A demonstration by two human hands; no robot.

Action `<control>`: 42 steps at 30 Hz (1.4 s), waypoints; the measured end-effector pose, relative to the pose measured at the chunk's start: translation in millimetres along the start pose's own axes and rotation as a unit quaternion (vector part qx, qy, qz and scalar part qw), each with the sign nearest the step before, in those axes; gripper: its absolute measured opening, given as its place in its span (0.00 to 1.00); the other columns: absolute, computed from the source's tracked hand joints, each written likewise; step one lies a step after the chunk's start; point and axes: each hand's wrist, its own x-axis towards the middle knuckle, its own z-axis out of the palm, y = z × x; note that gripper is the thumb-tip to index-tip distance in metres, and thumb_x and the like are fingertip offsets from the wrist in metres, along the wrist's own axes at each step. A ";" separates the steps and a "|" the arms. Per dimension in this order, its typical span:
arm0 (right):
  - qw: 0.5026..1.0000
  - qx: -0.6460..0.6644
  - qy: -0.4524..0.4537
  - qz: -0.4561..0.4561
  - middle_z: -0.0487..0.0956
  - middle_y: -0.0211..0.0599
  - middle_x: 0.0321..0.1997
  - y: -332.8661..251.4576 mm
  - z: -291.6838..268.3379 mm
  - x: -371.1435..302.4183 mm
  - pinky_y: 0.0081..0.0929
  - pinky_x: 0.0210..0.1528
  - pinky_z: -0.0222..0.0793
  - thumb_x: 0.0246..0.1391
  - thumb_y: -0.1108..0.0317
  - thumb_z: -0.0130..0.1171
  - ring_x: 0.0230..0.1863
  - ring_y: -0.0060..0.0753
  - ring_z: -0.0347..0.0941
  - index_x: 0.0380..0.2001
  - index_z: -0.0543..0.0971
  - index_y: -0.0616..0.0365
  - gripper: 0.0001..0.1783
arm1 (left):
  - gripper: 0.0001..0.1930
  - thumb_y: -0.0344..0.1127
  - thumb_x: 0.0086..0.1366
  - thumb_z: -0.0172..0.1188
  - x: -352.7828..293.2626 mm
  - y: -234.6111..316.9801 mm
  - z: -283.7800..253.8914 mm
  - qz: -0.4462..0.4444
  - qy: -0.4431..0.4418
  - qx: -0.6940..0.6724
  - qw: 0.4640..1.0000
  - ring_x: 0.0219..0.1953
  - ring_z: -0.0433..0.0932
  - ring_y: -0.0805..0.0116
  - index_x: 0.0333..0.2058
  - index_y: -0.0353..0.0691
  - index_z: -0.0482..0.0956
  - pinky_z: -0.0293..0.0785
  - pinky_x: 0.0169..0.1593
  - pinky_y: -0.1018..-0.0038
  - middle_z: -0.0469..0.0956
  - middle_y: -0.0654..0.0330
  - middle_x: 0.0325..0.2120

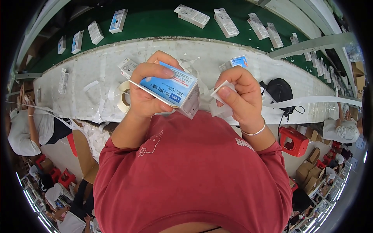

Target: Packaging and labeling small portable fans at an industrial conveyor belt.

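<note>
My left hand (149,83) is closed round a blue and white retail box (171,86) with a hang tab, tilted in front of my chest. Between thumb and fingers, my right hand (243,95) pinches a small white slip (222,88) that looks like a label or its backing; the exact kind is unclear. The slip is apart from the box. Just beyond my right hand lies another blue and white box (235,62). A roll of pale tape or labels (123,96) rests beside my left wrist, partly hidden by it.
Several boxes (226,23) lie spread along a green conveyor belt (151,23) behind the white table (97,70). To the right are a black bag (279,93) and a red stool (294,140). Other people (29,130) sit at both sides.
</note>
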 end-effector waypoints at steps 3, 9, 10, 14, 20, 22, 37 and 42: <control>0.999 0.032 0.008 0.002 0.75 0.35 0.31 1.8 2.0 0.3 0.13 0.31 0.65 0.53 0.79 0.53 0.26 0.19 0.69 0.36 0.71 0.62 0.06 | 0.25 0.40 0.43 0.73 0.4 -0.1 -0.1 0.002 -0.007 -0.005 1.000 0.32 0.76 0.62 0.39 0.53 0.70 0.73 0.33 0.75 0.70 0.50 0.34; 0.998 0.055 0.008 0.042 0.75 0.33 0.27 0.6 1.0 -1.7 0.11 0.27 0.64 0.53 0.78 0.54 0.22 0.18 0.69 0.32 0.71 0.61 0.04 | 0.25 0.43 0.43 0.73 0.5 -0.3 0.7 0.008 -0.006 -0.011 1.000 0.32 0.76 0.63 0.40 0.52 0.70 0.73 0.33 0.76 0.71 0.50 0.34; 0.998 0.056 0.008 0.043 0.75 0.33 0.27 0.6 2.4 -1.6 0.11 0.27 0.64 0.53 0.78 0.54 0.22 0.18 0.69 0.32 0.71 0.61 0.04 | 0.25 0.43 0.43 0.73 0.3 -0.4 0.6 0.008 -0.006 -0.011 1.000 0.32 0.76 0.63 0.40 0.52 0.70 0.73 0.33 0.76 0.71 0.50 0.34; 0.998 0.017 0.054 0.015 0.73 0.31 0.21 -1.0 13.7 -0.6 0.09 0.22 0.60 0.53 0.76 0.56 0.17 0.16 0.66 0.28 0.69 0.59 0.06 | 0.27 0.46 0.42 0.75 -0.6 0.3 0.7 0.012 -0.013 0.006 1.000 0.32 0.75 0.64 0.40 0.52 0.70 0.73 0.32 0.76 0.71 0.50 0.34; 0.992 0.050 0.052 0.106 0.71 0.29 0.17 -8.2 21.2 -5.6 0.08 0.19 0.58 0.53 0.74 0.58 0.14 0.15 0.64 0.25 0.68 0.57 0.08 | 0.27 0.47 0.39 0.75 1.9 6.7 7.9 0.049 -0.004 0.084 0.995 0.33 0.75 0.65 0.38 0.53 0.72 0.73 0.32 0.76 0.71 0.51 0.34; 0.985 0.083 0.057 0.138 0.70 0.28 0.15 -10.6 25.8 -4.8 0.08 0.18 0.57 0.53 0.74 0.58 0.13 0.14 0.63 0.24 0.67 0.57 0.09 | 0.24 0.43 0.41 0.75 2.3 7.5 10.9 0.068 0.000 0.108 0.992 0.33 0.75 0.65 0.37 0.53 0.72 0.73 0.31 0.77 0.71 0.52 0.34; 0.986 0.035 0.058 0.154 0.68 0.25 0.13 -8.6 27.9 -6.8 0.08 0.16 0.54 0.51 0.73 0.60 0.13 0.13 0.60 0.22 0.68 0.56 0.11 | 0.16 0.26 0.47 0.67 -2.3 10.0 14.2 0.077 0.005 0.152 0.985 0.32 0.74 0.67 0.33 0.52 0.74 0.74 0.31 0.79 0.72 0.53 0.33; 0.986 -0.033 0.070 0.146 0.66 0.22 0.13 -9.4 27.3 -3.9 0.08 0.19 0.53 0.48 0.72 0.63 0.14 0.11 0.57 0.20 0.68 0.55 0.12 | 0.16 0.32 0.45 0.70 -5.9 7.6 8.2 0.086 -0.012 0.169 0.982 0.32 0.72 0.67 0.34 0.48 0.77 0.71 0.31 0.78 0.72 0.51 0.35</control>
